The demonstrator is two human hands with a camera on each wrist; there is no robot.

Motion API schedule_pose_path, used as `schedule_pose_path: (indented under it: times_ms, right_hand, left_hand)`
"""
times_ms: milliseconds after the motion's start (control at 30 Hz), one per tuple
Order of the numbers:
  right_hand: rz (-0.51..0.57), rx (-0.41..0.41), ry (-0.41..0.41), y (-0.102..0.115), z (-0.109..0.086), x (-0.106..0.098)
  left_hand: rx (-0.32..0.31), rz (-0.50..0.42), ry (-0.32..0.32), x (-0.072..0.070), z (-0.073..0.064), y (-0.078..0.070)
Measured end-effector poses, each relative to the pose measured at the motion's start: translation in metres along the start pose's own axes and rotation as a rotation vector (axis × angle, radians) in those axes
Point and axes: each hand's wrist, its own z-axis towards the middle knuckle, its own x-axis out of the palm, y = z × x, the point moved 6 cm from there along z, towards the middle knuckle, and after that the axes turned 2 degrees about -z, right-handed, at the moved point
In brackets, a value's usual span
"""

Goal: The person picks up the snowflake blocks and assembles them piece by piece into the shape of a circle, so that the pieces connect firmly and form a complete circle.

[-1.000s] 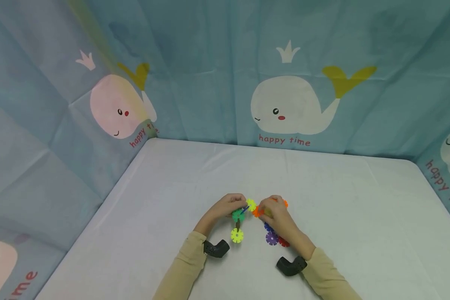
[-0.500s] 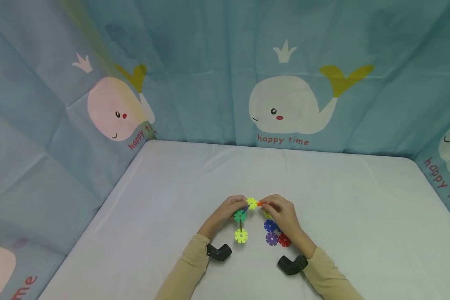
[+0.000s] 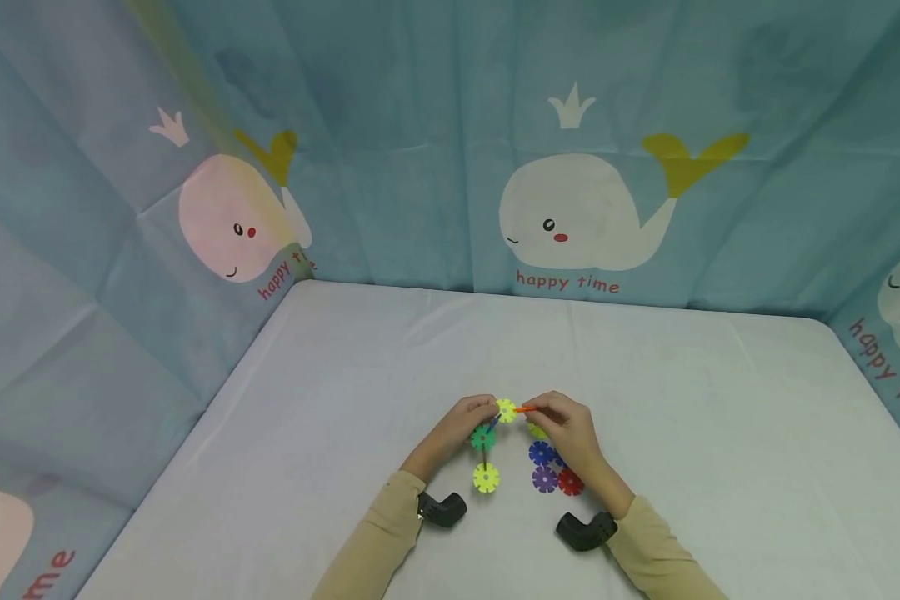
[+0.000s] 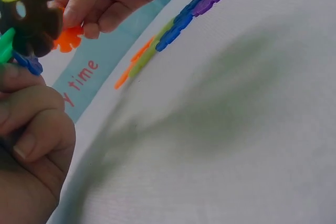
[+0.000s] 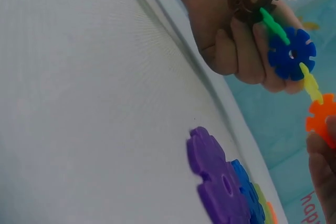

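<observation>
A chain of notched plastic snowflake discs hangs between the hands. It runs from a yellow disc [image 3: 486,478] through a brown disc [image 5: 247,1], a green disc [image 3: 483,437] and a blue disc [image 5: 292,53] to an upper yellow disc [image 3: 506,410]. My left hand [image 3: 461,423] grips the chain around the blue disc, fingers curled. With thumb and fingertips, my right hand [image 3: 572,427] pinches an orange disc [image 5: 321,119], edge-on in the head view, its slot side meeting the upper yellow disc.
Beneath the right hand, loose discs lie on the white table [image 3: 390,350]: blue [image 3: 541,452], purple [image 3: 545,479], red [image 3: 570,482] and yellow [image 3: 537,431]. An orange one [image 4: 139,52] shows beyond them in the left wrist view. Black curved wrist pieces [image 3: 442,510] stick out from both sleeves.
The orange disc in my right hand has turned from facing the head camera to edge-on against the upper yellow disc. My left hand and the chain have shifted slightly right, and more loose discs show.
</observation>
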Motion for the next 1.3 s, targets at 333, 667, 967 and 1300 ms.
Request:
schedule_pose_path:
  times_ms: [333,667,967,1300]
  right_hand:
    - [0.143,-0.02,0.061,-0.002,0.0,0.004]
    - [0.127,0.031,0.066,-0.002,0.001,0.004]
    - [-0.194,0.241,0.069,-0.038,0.0,-0.012]
    - [-0.411,0.403,0.247,-0.05,-0.005,-0.016]
  left_hand:
    - [0.023,0.001,0.061,0.002,-0.003,0.001]
    - [-0.023,-0.009,0.083,0.008,0.0,0.005]
    - [0.007,0.008,0.076,0.009,-0.008,-0.022]
    - [0.038,-0.102,0.039,0.005,-0.012,-0.027]
